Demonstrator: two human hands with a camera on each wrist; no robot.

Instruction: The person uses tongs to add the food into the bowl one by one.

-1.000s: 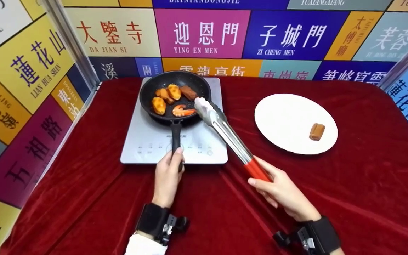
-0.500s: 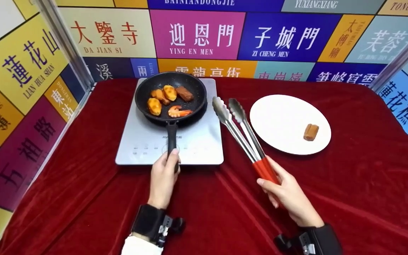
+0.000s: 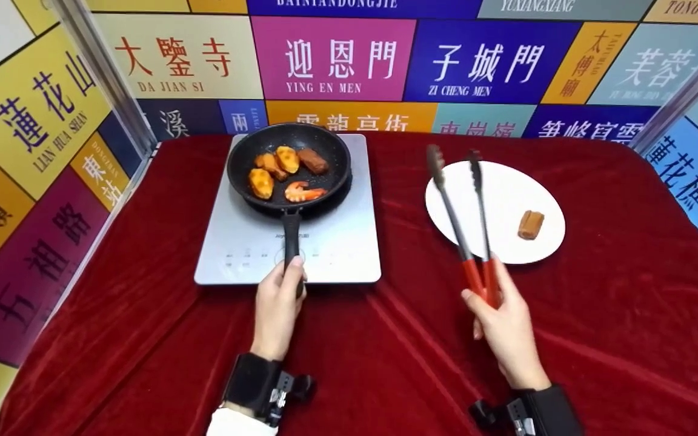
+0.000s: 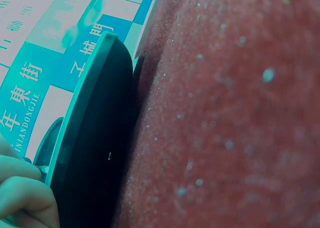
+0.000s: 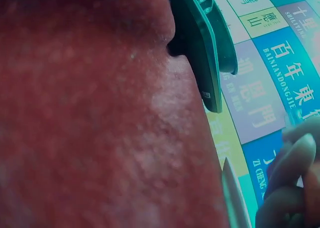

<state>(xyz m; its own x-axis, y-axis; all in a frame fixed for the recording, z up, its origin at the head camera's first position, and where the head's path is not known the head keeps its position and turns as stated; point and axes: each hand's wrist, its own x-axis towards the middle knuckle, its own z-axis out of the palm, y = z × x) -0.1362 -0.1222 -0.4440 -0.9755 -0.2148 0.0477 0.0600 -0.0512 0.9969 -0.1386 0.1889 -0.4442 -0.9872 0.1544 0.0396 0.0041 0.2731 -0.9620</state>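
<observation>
In the head view my left hand [image 3: 277, 306] grips the black handle of a frying pan [image 3: 338, 151]. Inside the pan lie a cooked shrimp [image 3: 304, 192], a dark brown chunk [image 3: 312, 161] and several yellow-brown pieces [image 3: 261, 183]. My right hand [image 3: 509, 324] holds metal tongs [image 3: 472, 272] by their red grips. Their arms stand spread, nothing between the tips, which overlap the left part of a white plate [image 3: 509, 188] in this view. Toward the plate's right side rests a ridged brown piece of food [image 3: 531, 224]. In the right wrist view, curled fingers [image 5: 290, 183] show at the lower right.
The pan sits on a flat silver induction cooktop [image 3: 346, 254], left of the plate. Dark red cloth [image 3: 385, 363] covers the table. Panels with printed characters [image 3: 334, 57] rise behind and at the sides, with metal posts [image 3: 109, 79] at the corners.
The tongs have swung right from the pan's edge to over the plate, their arms now apart. My left hand keeps its grip on the pan handle. The view has shifted slightly.
</observation>
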